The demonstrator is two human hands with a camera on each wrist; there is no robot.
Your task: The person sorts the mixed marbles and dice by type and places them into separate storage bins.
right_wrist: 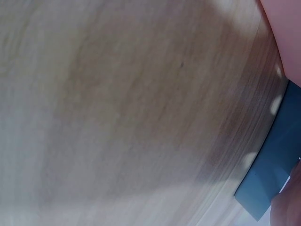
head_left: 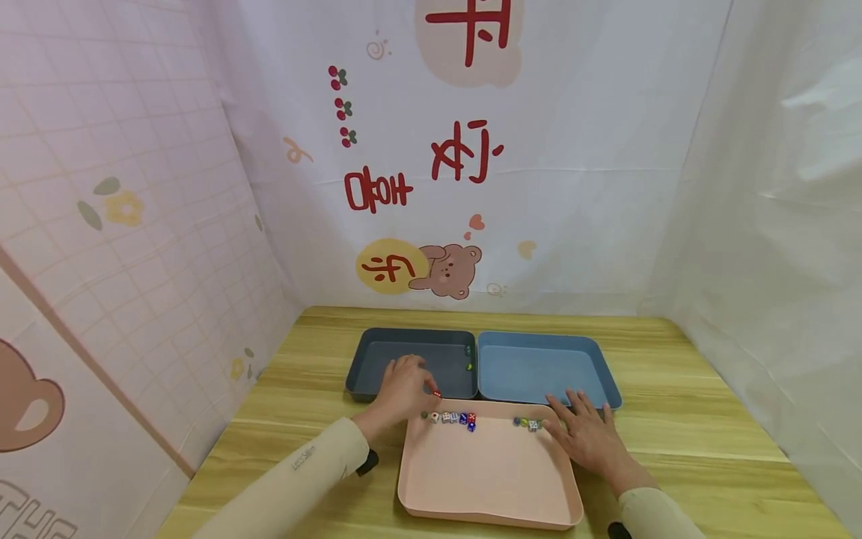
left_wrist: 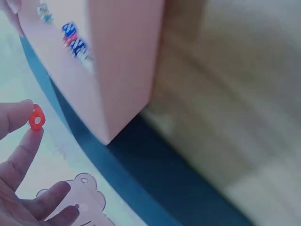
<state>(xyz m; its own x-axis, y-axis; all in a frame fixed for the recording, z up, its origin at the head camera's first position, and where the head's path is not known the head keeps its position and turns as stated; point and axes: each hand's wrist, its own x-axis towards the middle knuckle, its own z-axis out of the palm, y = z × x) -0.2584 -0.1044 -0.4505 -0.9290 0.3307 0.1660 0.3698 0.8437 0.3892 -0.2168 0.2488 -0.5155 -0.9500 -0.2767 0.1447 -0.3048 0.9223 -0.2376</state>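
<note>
My left hand (head_left: 404, 385) pinches a small red die (left_wrist: 36, 117) between thumb and index finger, held up where the dark tray and the pink tray meet. Its other fingers are spread. Below it, a row of white dice (head_left: 447, 417), blue dice (head_left: 463, 418) and a red die (head_left: 471, 417) lies along the pink tray's (head_left: 488, 479) far side, with a dark green marble (head_left: 424, 415) at its left end. My right hand (head_left: 589, 434) lies with spread fingers over that tray's far right corner. Near its thumb are a white die (head_left: 533, 425) and several marbles (head_left: 521, 422).
Behind the pink tray, a dark grey-blue tray (head_left: 441, 378) stands at left with a few green marbles (head_left: 468, 358) by its right wall. A lighter blue tray (head_left: 539, 367) adjoins it on the right. All stand on a wood-grain table (head_left: 694, 449) between printed cloth walls.
</note>
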